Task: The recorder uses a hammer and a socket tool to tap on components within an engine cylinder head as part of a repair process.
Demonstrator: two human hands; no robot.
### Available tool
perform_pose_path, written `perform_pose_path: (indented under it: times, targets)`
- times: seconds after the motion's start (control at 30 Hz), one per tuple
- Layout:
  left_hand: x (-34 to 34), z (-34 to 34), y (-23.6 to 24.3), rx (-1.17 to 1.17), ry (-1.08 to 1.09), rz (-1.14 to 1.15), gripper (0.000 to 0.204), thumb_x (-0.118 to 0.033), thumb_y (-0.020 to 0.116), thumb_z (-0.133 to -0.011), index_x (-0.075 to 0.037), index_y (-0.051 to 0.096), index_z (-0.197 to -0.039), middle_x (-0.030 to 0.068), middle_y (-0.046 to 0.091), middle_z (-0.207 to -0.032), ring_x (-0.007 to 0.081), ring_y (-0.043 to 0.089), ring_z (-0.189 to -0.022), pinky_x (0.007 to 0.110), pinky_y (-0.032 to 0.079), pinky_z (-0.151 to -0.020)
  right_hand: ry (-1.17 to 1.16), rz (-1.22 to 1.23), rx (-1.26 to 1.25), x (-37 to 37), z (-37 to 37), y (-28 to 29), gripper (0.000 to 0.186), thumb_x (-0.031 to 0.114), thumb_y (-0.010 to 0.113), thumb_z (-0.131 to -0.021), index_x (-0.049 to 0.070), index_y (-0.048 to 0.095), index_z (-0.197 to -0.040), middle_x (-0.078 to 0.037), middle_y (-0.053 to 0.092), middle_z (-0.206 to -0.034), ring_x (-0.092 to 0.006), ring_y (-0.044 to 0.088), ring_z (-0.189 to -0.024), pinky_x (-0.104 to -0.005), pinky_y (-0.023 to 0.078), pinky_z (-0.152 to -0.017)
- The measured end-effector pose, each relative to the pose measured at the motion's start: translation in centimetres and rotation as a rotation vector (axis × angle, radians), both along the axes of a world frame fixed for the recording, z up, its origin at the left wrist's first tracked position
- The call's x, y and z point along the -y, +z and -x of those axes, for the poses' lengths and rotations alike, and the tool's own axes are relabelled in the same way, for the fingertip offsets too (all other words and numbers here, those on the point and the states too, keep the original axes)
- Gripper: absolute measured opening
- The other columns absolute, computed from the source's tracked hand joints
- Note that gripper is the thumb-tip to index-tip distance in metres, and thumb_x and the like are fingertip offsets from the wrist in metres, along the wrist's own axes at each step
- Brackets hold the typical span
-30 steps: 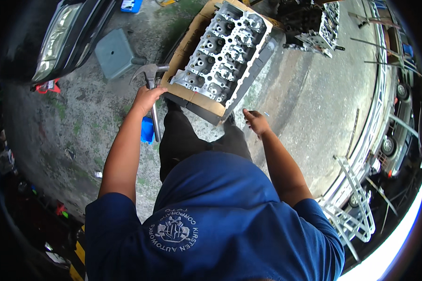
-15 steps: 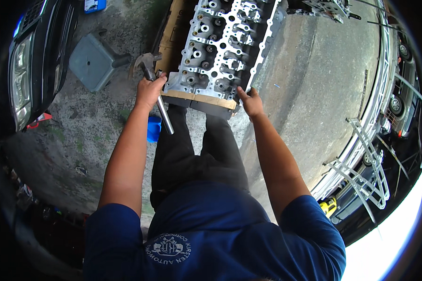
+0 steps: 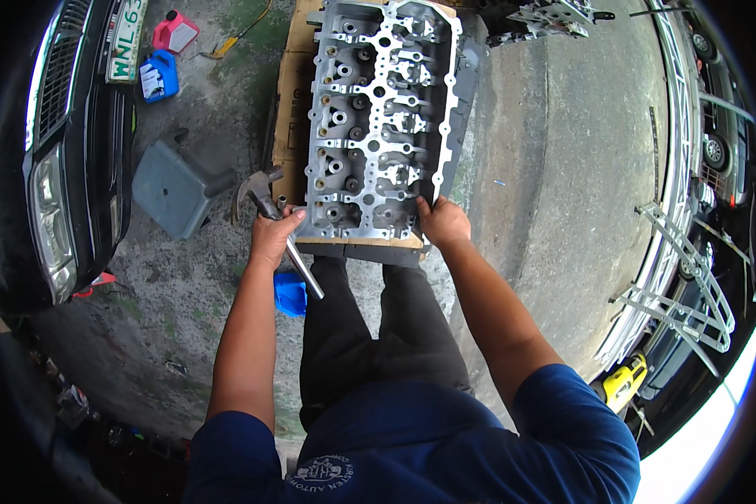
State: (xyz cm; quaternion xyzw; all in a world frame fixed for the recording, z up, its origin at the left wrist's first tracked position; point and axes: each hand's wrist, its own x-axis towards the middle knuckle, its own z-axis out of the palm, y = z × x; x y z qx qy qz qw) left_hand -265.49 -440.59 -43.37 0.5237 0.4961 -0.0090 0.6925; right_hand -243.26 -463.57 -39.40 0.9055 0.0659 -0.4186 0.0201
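Note:
A silver engine cylinder head (image 3: pixel 370 143) lies face up on brown cardboard (image 3: pixel 291 155), over a dark stand. At its near left corner is my left hand (image 3: pixel 275 235), closed round a claw hammer (image 3: pixel 259 191). The hammer's head points away from me and its shiny metal handle slants down toward my legs. A short metal tube end (image 3: pixel 282 202) also sticks up beside the left fingers; how it is held is hidden. My right hand (image 3: pixel 443 222) grips the near right corner of the cylinder head, thumb on the upper face and the other fingers mostly out of sight.
Left of the work stand a grey plastic stool (image 3: pixel 175 191) and a black car's front (image 3: pixel 67 168). Blue and pink jugs (image 3: pixel 159 77) sit farther off. A blue container (image 3: pixel 291 294) is by my legs. Metal parts (image 3: pixel 550 18) are at the far right, and a metal frame (image 3: pixel 680 277) nearer.
The view has shifted, so the cylinder head sits lower in the picture and straighter, with more floor showing beyond. Both hands keep their places at its near corners, the hammer still in the left.

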Motion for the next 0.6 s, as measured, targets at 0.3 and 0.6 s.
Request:
perform_pose_path:
  times: [0.3, 0.6]
  targets:
    - [1.1, -1.5, 1.3, 0.048, 0.014, -0.188, 0.02, -0.007, 0.071, -0.079, -0.006, 0.052, -0.072, -0.0016, 0.057, -0.076, 0.0088, 0.05, -0.071, 0.027, 0.043, -0.067, -0.103, -0.16, -0.088, 0.8, -0.5, 0.3, 0.038, 0.041, 0.058, -0.089, 0.009, 0.067, -0.108, -0.02, 0.068, -0.103, -0.0371, 0.062, -0.102, -0.0424, 0.048, -0.09]
    - [-6.3, -6.5, 18.7, 0.132, -0.103, -0.088, 0.015, -0.004, 0.062, -0.076, -0.009, 0.051, -0.085, -0.0028, 0.048, -0.084, 0.0076, 0.044, -0.076, 0.025, 0.036, -0.068, 0.331, -0.299, -0.074, -1.8, -5.6, 15.7, 0.028, 0.032, 0.058, -0.082, 0.009, 0.071, -0.092, -0.022, 0.067, -0.085, -0.0334, 0.068, -0.086, -0.0425, 0.053, -0.076]
